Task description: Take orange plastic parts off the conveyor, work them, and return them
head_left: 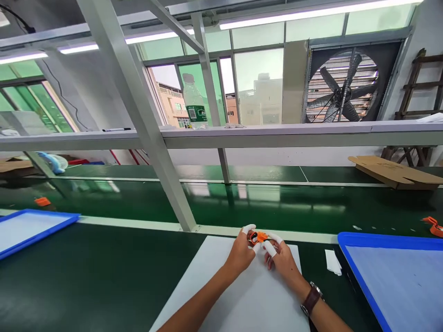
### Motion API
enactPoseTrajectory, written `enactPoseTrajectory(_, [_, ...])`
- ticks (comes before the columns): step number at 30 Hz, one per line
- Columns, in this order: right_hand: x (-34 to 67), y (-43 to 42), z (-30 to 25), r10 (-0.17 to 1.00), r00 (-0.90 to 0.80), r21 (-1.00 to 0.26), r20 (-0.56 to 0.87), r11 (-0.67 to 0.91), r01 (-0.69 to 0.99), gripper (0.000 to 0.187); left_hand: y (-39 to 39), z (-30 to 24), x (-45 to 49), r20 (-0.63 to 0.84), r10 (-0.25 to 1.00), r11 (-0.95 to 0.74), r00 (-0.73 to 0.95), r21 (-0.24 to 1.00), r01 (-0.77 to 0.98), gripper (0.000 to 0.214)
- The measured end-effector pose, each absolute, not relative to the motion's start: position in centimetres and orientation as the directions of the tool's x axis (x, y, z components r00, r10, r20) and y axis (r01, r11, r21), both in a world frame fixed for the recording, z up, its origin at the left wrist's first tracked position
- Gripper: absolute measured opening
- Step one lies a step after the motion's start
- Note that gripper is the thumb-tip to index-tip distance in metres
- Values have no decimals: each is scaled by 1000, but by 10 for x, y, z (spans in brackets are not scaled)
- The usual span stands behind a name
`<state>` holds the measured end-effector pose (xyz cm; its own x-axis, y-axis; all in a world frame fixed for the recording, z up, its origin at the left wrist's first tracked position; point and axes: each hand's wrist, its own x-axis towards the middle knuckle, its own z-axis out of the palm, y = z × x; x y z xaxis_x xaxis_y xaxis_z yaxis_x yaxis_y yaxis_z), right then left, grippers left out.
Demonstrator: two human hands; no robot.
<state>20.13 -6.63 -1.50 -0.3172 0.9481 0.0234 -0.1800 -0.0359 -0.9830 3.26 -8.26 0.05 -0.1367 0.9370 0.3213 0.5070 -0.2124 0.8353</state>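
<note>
A small orange and black plastic part (259,237) is held up between my two hands over a white sheet (224,276) on the green table. My left hand (242,249) pinches its left side, thumb and finger closed round it. On its right side, the fingers of my right hand (281,258) are closed against the part. White finger cots cover several fingertips on both hands. The fingers hide much of the part, so its exact kind cannot be made out.
Blue-rimmed trays stand right (360,240) and left (41,235). A white scrap (332,262) lies beside the sheet. Orange pieces (434,227) (42,201) sit on the green belt (311,207). A slanted metal post (152,124) rises ahead; a shelf holds a bottle (194,103). Cardboard (398,171) lies at back right.
</note>
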Motion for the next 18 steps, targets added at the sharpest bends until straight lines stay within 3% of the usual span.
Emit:
enactPoseTrajectory(4, [203,-69,-17,926,-376,-996,35,0,-94,56,-110,2,34,402,916,-348,14,773,530,38])
enactPoseTrajectory(8, [206,-71,-18,917,-395,-996,55,22,-88,47,-115,1,35,217,976,-215,15,952,219,40])
enactPoseTrajectory(11, [206,-73,-15,920,-379,-992,102,68,-103,44,-115,0,33,109,994,-109,11,992,63,30])
enactPoseTrajectory(13, [206,-75,-14,912,-391,-992,123,98,-85,41,-116,0,31,132,991,-128,-27,986,108,24])
enactPoseTrajectory(18, [207,-81,-8,882,-466,-996,65,86,23,33,-121,-1,30,359,931,-307,-62,864,400,24])
